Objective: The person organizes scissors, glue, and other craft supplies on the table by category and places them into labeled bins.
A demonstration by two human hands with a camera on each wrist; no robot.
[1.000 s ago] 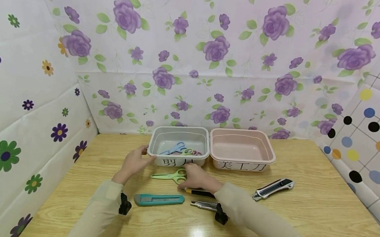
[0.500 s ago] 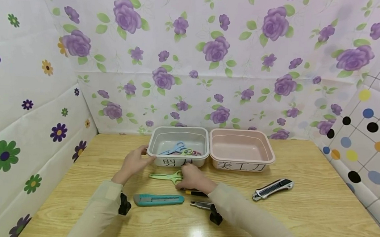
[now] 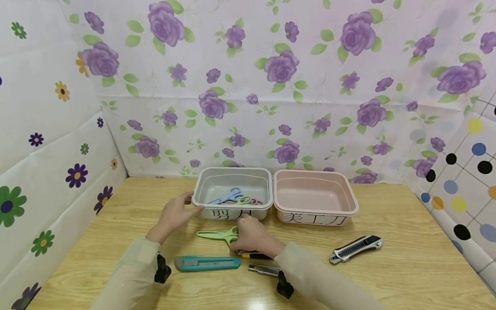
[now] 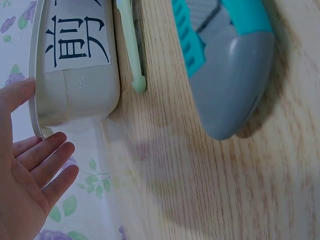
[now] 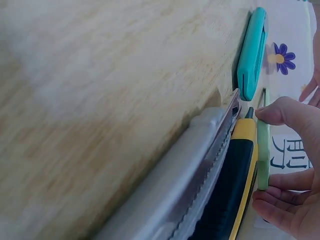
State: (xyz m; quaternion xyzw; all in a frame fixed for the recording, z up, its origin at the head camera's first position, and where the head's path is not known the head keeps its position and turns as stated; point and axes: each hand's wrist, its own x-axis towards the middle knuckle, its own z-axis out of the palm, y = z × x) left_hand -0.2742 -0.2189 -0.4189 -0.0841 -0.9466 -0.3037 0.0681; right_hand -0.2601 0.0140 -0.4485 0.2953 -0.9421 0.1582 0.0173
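Note:
My left hand holds the left front corner of the grey plastic basket, thumb on the rim and fingertips along its side. Green scissors lie on the table before that basket, blades to the left. My right hand grips their handle; in the right wrist view the thumb and fingers take the handle's two edges. Close to this hand lie a black-and-yellow utility knife and a silver utility knife, both partly covered by the right arm.
Blue, green and pink-handled scissors lie inside the grey basket. A pink basket stands against its right side. A teal utility knife lies in front, and a white-and-black utility knife at the right. Patterned cloth encloses the table.
My right hand has shifted slightly left and now covers more of the green scissors' handle. More of the black-and-yellow knife's tip shows. The left hand stays on the grey basket.

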